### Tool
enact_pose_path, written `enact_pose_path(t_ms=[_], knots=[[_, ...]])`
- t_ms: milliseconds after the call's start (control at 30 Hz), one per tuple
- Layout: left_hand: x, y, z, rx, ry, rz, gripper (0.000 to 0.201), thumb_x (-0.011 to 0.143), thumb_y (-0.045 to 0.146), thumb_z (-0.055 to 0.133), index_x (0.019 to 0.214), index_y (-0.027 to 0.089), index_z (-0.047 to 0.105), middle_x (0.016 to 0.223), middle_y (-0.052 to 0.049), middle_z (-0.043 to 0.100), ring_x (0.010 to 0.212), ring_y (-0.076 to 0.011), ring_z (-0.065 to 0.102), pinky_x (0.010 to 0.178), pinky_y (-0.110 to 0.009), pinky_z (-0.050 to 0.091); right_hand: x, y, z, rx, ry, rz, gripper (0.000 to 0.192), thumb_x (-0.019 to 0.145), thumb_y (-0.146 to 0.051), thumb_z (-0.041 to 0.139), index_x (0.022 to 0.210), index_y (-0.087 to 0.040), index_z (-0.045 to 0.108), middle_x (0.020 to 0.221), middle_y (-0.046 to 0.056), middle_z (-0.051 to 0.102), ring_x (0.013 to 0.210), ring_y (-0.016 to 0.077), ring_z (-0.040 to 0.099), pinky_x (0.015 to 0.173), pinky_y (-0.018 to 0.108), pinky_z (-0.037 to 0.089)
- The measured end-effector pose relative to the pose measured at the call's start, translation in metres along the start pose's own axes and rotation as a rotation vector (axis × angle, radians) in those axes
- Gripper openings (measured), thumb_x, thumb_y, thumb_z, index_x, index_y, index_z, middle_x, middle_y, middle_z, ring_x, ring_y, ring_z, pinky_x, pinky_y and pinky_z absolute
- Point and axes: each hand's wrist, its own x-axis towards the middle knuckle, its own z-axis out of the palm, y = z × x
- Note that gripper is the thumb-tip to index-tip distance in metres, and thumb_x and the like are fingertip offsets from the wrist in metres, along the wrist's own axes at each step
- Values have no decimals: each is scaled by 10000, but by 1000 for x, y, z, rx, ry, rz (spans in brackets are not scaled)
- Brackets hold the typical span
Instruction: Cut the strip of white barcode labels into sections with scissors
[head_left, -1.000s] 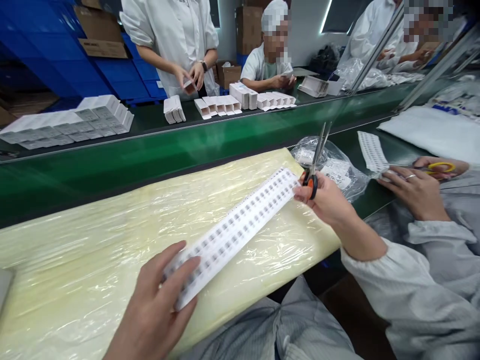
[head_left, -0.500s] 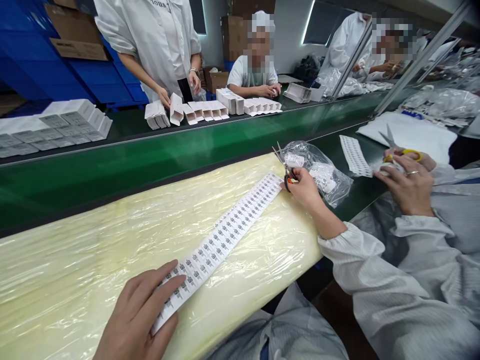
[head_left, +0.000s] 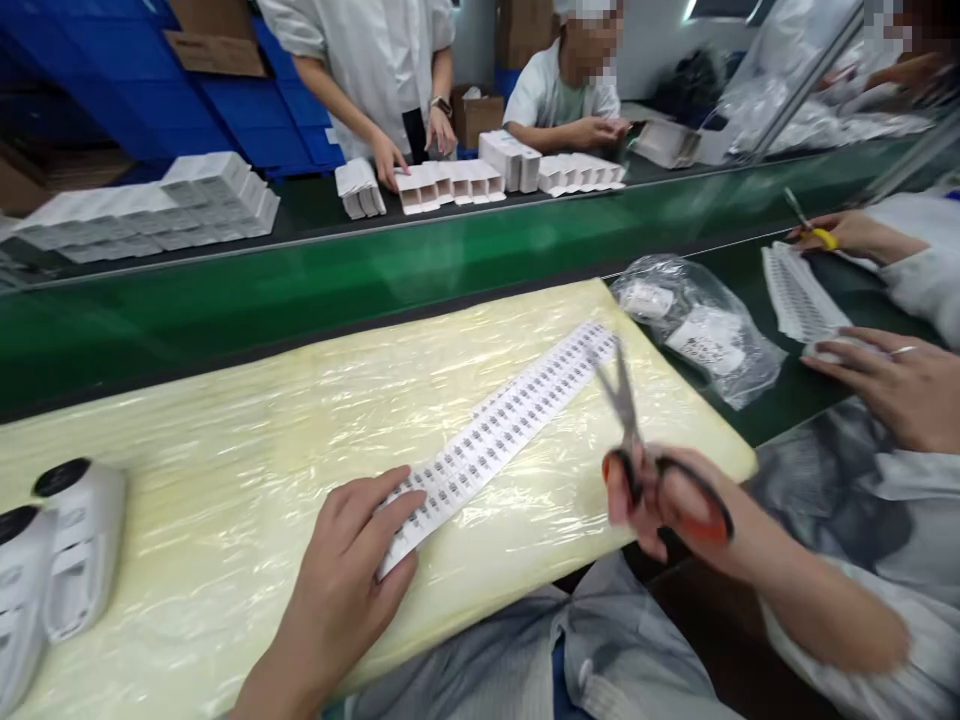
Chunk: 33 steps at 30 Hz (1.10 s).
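A long strip of printed labels [head_left: 487,435] lies slantwise on the pale yellow, film-wrapped pad [head_left: 225,480]. My left hand [head_left: 356,560] grips its near end, fingers on top and thumb at the lower edge. In my right hand [head_left: 667,510] is a pair of scissors [head_left: 624,400] with black and orange handles, fingers through the loops. The scissor blades are apart and point up and away, beside the far end of the strip. Motion blurs my right hand slightly.
Two white devices [head_left: 82,550] rest on the pad at left. Right of the pad lies a clear plastic bag [head_left: 705,330] with labels inside. A co-worker's hand [head_left: 900,385] holds another label sheet [head_left: 802,295]. Across the green conveyor edge [head_left: 337,270], people handle small white boxes [head_left: 450,185].
My right hand has drawn the scissors back from the strip's far end toward me, blades now raised. My left hand still holds the near end. The view has shifted, bringing the white devices in.
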Motion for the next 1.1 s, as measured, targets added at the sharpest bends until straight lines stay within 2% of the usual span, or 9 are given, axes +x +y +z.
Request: enact_pose_path(t_ms=[67,100,133,200,433,733,1100], knots=[[0,2,0,-10,-7,-23,299,926,84,529,1212,151,587,1273,-155,614,1102,-256,566,890,-392,488,-21,23,22,32,-224,293,661,748,-788,691,884,-151,580,764,87,695,484,90,562,440,191,444],[-1,3,0,-17,-9,-34,303,925,81,531,1215,153,582,1275,-155,611,1108,-256,563,893,-395,489,-27,33,31,48,-291,411,700,725,-825,674,866,-148,571,743,82,693,458,71,535,417,167,417],[-1,3,0,-25,-10,-44,311,922,76,535,1220,157,578,1279,-154,608,1116,-257,560,895,-397,492,-29,42,39,62,-331,505,735,695,-861,657,848,-149,560,719,74,688,431,55,505,389,148,385],[-2,4,1,-38,-3,-59,335,915,64,538,1233,162,573,1286,-151,606,1125,-257,558,902,-402,496,-27,53,50,77,-340,588,786,628,-910,644,814,-154,539,663,55,670,383,37,452,338,129,327],[-1,5,1,-58,26,-61,320,907,52,539,1208,146,586,1279,-153,605,1116,-248,560,908,-399,492,2,43,65,82,-294,565,772,605,-890,682,794,-160,520,604,30,652,357,51,481,312,129,357],[-1,5,2,-78,38,-73,335,899,44,555,1218,143,586,1284,-160,603,1133,-251,564,920,-404,494,-17,47,60,119,-345,620,768,612,-894,677,779,-163,510,592,26,643,349,44,463,322,125,359],[-2,5,0,-80,54,-86,335,901,51,555,1220,149,583,1281,-158,605,1145,-250,573,938,-407,497,11,34,73,77,-298,533,710,670,-848,684,766,-169,500,590,-7,626,368,49,485,322,128,379]])
